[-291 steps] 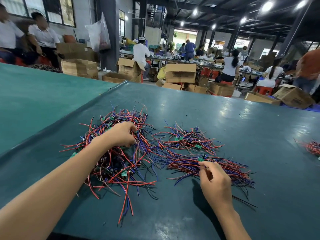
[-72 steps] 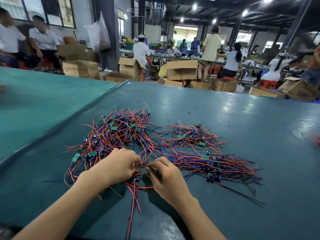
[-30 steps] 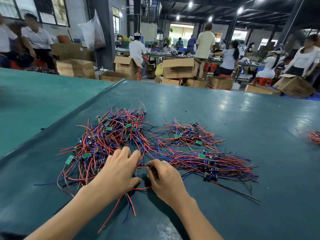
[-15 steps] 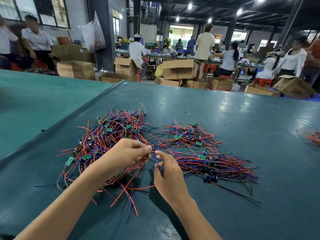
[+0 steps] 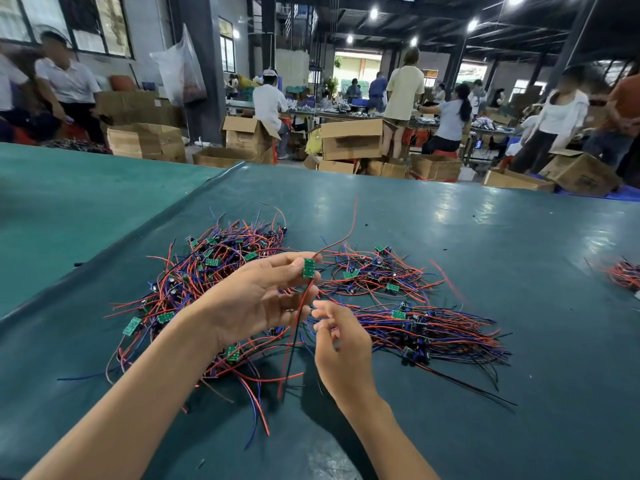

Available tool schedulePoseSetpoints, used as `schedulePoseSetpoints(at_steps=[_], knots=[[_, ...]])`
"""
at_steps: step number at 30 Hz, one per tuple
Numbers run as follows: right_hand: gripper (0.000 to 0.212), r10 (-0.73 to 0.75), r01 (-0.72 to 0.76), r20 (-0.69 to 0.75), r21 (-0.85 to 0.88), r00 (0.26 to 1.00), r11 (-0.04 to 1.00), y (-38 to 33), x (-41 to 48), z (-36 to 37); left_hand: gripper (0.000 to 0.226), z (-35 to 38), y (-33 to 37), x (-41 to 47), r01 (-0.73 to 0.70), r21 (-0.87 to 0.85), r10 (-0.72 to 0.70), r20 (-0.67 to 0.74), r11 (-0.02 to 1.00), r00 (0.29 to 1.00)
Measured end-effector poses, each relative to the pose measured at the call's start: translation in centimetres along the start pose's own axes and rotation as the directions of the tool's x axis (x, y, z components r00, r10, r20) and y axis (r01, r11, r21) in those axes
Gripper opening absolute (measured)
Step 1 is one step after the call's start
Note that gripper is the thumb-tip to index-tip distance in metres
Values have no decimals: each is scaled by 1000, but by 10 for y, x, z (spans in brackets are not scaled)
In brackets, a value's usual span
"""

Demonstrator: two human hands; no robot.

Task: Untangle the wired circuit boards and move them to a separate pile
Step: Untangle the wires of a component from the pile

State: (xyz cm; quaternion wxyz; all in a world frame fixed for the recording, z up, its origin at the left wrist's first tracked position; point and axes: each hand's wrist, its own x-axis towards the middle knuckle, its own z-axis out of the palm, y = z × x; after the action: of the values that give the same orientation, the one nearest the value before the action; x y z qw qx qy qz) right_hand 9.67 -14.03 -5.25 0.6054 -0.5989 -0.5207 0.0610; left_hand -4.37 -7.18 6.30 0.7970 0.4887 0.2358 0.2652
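A tangled heap of red, blue and black wires with small green circuit boards [image 5: 207,282] lies on the dark green table [image 5: 502,237]. My left hand [image 5: 256,303] is raised above it, palm up, pinching one green circuit board [image 5: 308,267] at the fingertips; its red and black wires trail up and hang down. My right hand [image 5: 337,344] hovers just below and to the right with loosely curled fingers near the hanging wires; whether it holds a wire is unclear. A straighter sorted pile [image 5: 433,332] lies to the right, with a smaller bunch [image 5: 374,271] behind it.
Another wire bundle [image 5: 623,273] lies at the table's right edge. A lighter green table [image 5: 69,202] adjoins on the left. Beyond the far edge stand cardboard boxes [image 5: 351,138] and several people working.
My left hand has lifted one circuit board out of the tangle and turned palm up. My right hand has dropped slightly away from it.
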Motion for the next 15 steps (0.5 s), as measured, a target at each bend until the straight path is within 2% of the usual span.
schedulePoseSetpoints(at_steps=[3, 5, 6, 8, 10, 15], knots=[[23, 125, -121, 13, 364, 992, 923, -6, 4, -7, 32, -2, -2, 0, -81, 117, 81, 0, 990, 997], [26, 203, -215, 86, 576, 975, 789, -9, 11, -12, 25, -2, -5, 2, -182, 334, 202, -24, 925, 979], [27, 226, -255, 128, 622, 966, 740, -9, 15, -14, 21, -1, -6, 3, -224, 480, 274, -35, 848, 961], [29, 247, -312, 194, 661, 949, 683, -11, 21, -15, 21, -1, -10, 6, -261, 726, 385, -7, 636, 923], [32, 249, -349, 246, 693, 937, 631, -11, 24, -14, 27, -1, -15, 7, -274, 830, 420, 53, 486, 906], [35, 276, -367, 244, 665, 930, 651, -8, 24, -16, 29, -8, -29, 7, -272, 861, 453, 55, 430, 890]])
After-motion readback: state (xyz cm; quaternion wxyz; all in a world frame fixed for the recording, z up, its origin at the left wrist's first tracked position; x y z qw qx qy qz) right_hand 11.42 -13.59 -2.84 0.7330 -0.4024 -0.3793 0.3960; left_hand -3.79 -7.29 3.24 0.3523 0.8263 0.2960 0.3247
